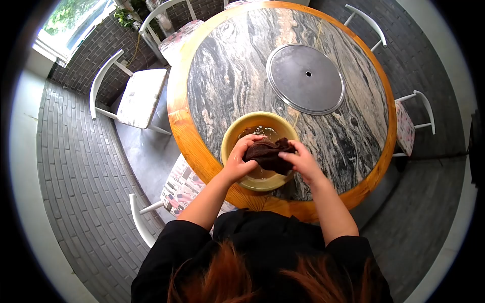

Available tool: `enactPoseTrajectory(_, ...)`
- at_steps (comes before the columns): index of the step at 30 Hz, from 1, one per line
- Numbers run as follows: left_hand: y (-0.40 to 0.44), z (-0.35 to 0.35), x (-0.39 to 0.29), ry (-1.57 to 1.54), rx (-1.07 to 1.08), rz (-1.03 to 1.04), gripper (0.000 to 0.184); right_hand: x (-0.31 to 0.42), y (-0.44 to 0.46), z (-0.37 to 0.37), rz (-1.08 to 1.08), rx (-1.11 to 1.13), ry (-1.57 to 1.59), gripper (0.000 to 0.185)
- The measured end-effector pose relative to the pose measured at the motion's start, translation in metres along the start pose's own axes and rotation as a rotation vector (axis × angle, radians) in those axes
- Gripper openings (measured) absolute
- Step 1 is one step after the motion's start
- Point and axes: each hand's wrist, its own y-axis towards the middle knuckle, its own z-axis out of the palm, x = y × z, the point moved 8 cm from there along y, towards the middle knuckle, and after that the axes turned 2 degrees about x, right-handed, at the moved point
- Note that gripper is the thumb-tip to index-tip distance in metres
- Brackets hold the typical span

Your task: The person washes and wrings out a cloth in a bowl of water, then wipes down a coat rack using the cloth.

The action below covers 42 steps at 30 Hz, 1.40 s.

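A dark brown cloth (pixel 269 155), bunched up, is held between my two hands over a yellow basin (pixel 231 132). My left hand (pixel 241 157) grips the cloth's left end, fingers on top and thumb below. On the right side, my right hand (pixel 302 160) has its fingers closed around the other end. Brownish water (pixel 260 132) with bubbles shows in the basin behind the cloth. The basin stands near the front edge of the round table.
The round table (pixel 222 65) has a marbled top and an orange wooden rim. A round metal plate (pixel 306 81) with a small central hole lies beyond the basin. White chairs (pixel 143 96) surround the table, one (pixel 184 184) close at my left.
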Motion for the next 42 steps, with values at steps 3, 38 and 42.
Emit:
enactPoseTrajectory(3,0.005,0.008,-0.015,-0.138,0.035,0.018,0.047,-0.025,0.009,0.026,-0.202,0.22,-0.089,0.104)
enactPoseTrajectory(38,0.025,0.031,0.005,-0.866,0.022,-0.229,0.022,-0.01,0.035,0.094,-0.832,0.143,-0.345,0.035)
enactPoseTrajectory(42,0.022,0.032,0.014,-0.821,-0.07,-0.271,0.027,-0.04,0.056,0.091,-0.637,0.195,-0.601,0.03)
